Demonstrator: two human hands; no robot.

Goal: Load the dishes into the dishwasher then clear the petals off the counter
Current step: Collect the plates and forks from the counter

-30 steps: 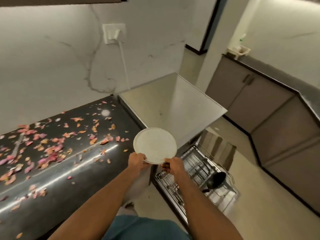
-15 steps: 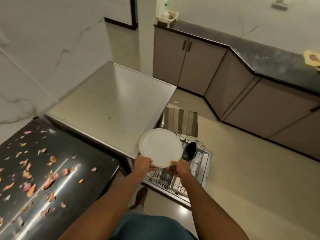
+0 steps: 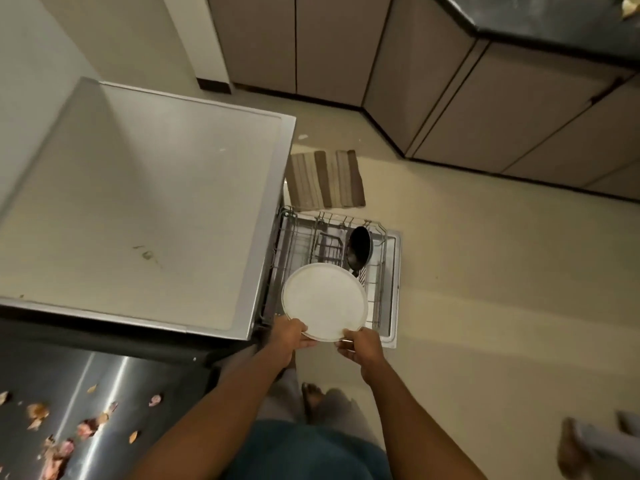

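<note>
Both arms stretched fwd, L hand (image 3: 288, 336) & R hand (image 3: 360, 346) each pinching near rim of white plate (image 3: 325, 301), plate held flat above pulled-out dishwasher rack (image 3: 377, 271), dark pan (image 3: 359, 245) upright in rack, petals (image 3: 85, 427) on counter (image 3: 104, 382) lower left

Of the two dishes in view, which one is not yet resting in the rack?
The white plate: both hands hold it by its near rim above the dishwasher rack. The dark pan already stands inside the rack.
</note>
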